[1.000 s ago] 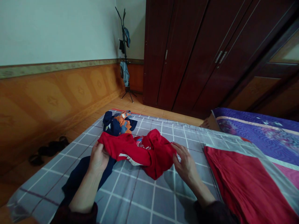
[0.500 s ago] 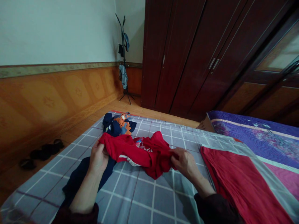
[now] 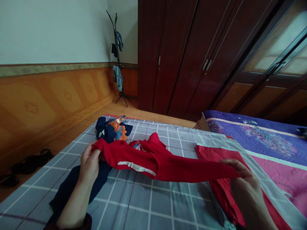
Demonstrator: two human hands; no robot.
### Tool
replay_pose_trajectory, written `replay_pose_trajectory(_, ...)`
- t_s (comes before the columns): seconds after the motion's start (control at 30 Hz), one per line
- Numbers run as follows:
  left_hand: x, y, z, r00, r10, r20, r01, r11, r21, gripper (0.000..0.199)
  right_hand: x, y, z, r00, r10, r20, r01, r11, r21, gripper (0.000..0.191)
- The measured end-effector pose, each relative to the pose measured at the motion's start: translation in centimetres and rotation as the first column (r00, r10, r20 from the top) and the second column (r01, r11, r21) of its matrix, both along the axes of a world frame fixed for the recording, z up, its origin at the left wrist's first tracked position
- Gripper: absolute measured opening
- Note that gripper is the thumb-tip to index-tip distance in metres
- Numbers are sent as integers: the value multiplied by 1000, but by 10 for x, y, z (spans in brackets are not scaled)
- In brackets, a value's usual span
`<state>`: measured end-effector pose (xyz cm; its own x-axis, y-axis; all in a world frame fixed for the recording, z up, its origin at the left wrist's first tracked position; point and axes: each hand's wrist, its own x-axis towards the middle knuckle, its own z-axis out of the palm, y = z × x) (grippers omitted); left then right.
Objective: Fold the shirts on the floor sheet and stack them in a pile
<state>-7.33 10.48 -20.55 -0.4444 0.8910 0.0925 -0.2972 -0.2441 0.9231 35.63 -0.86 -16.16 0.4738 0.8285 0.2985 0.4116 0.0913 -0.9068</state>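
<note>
A red long-sleeved top point(image 3: 141, 156) is stretched sideways just over the checked bedsheet, with a white band and a coloured print showing. My left hand point(image 3: 89, 163) pinches its left end. Out to the right, my right hand point(image 3: 244, 182) grips the end of a sleeve, pulled long and nearly straight. Dark navy clothing point(image 3: 79, 182) lies beneath my left forearm. Beyond the top sits a crumpled heap of navy and orange clothes point(image 3: 112, 128). Under and beside my right hand is a flat red cloth point(image 3: 220, 153).
The grey checked bed point(image 3: 134, 198) fills the foreground. A purple patterned bed point(image 3: 240, 123) adjoins it at right. Behind stand a dark red wardrobe point(image 3: 177, 57) and a coat rack point(image 3: 119, 64). Dark shoes point(image 3: 28, 164) are on the floor at left.
My right hand has moved right, drawing the bunched sleeve out to full length. The left hand keeps its hold on the other end. The view has shifted a little to the right.
</note>
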Motion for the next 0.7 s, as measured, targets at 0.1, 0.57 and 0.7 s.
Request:
replay_pose_trajectory(0.1,0,-1,-7,988,-42,-150,39,999,-19,32,14,4,-16,952,-16,306,56,991,-123,21)
replay_pose_trajectory(0.57,11,-8,-2,966,-137,-220,136,990,-21,29,-132,27,-92,420,379,825,-289,917,-274,20)
replay_pose_trajectory(0.7,2,-7,7,920,-123,-373,127,992,-13,29,-91,38,-61,571,276,773,-282,951,-131,24)
